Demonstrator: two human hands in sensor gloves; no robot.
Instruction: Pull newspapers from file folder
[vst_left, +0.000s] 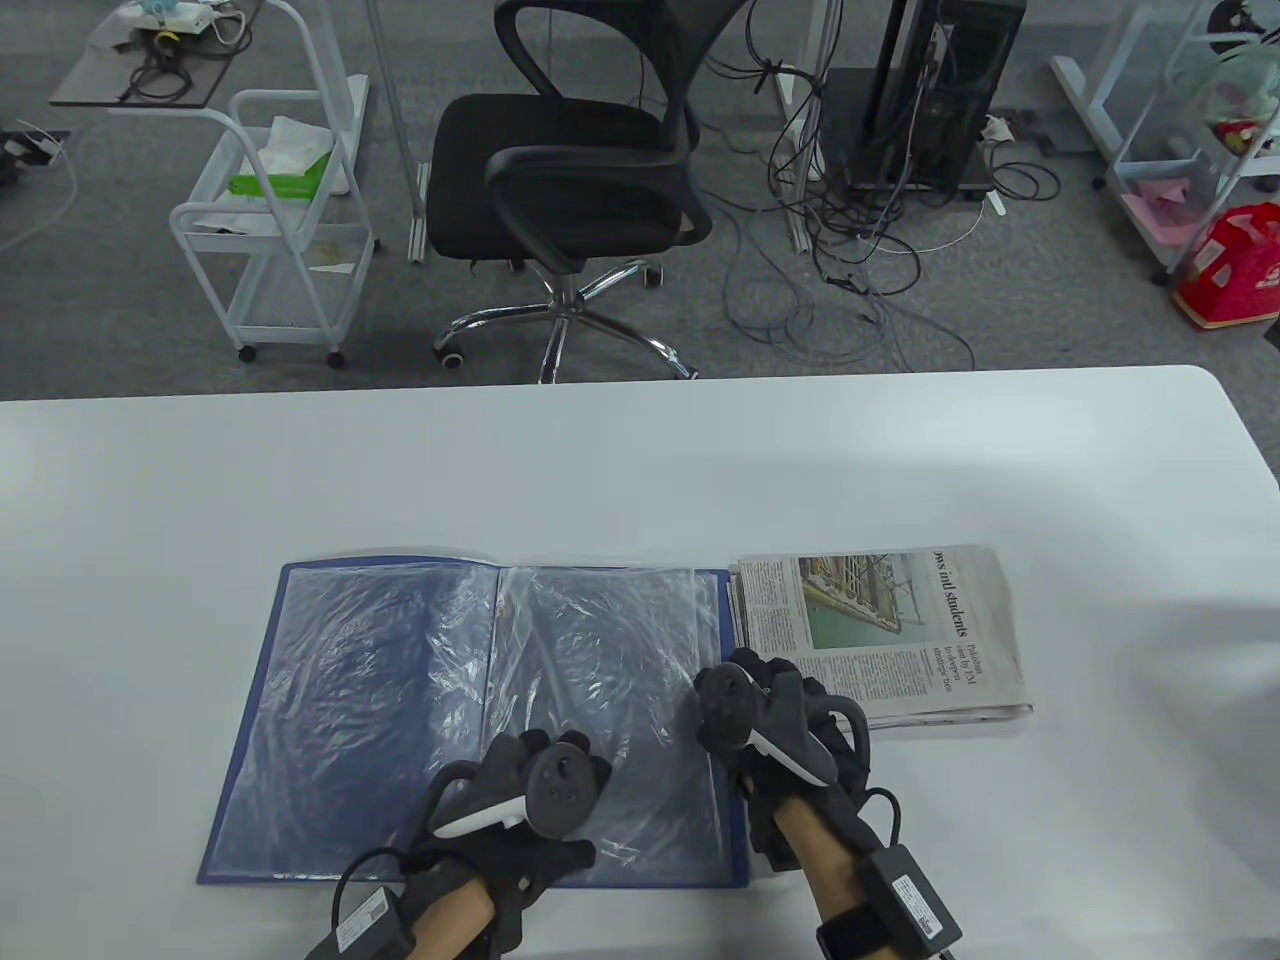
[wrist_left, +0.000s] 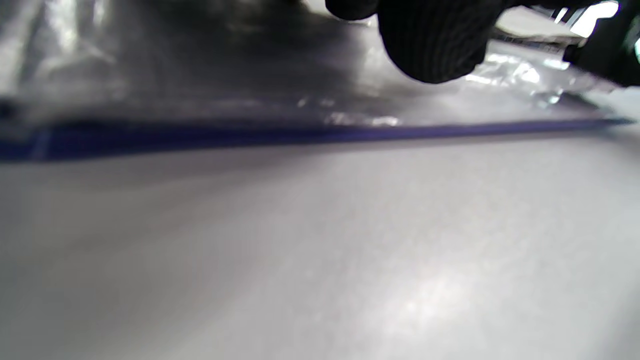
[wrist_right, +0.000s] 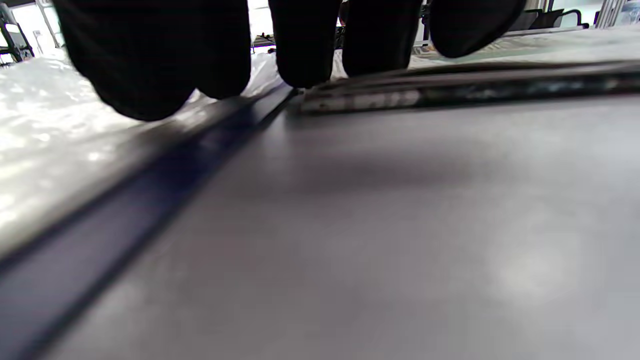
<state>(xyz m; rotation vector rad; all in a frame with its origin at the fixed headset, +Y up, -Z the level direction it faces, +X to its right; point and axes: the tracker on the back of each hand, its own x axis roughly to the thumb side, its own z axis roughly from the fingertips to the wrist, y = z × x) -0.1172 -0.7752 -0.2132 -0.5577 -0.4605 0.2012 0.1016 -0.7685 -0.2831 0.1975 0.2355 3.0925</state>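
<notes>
A blue file folder (vst_left: 390, 700) lies open on the white table, its clear plastic sleeves (vst_left: 590, 650) facing up. A folded newspaper (vst_left: 880, 630) lies flat on the table just right of the folder. My left hand (vst_left: 530, 790) rests on the lower part of the right-hand sleeve page; one fingertip (wrist_left: 435, 45) shows over the plastic in the left wrist view. My right hand (vst_left: 770, 715) sits at the folder's right edge by the newspaper's lower left corner. In the right wrist view its fingertips (wrist_right: 305, 45) hang spread over the folder edge (wrist_right: 165, 185) and the newspaper (wrist_right: 450, 90), gripping nothing.
The white table (vst_left: 640, 470) stretches bare behind and to both sides of the folder. Beyond the far edge stand a black office chair (vst_left: 580, 170), a white cart (vst_left: 280, 220) and tangled cables (vst_left: 860, 230) on the floor.
</notes>
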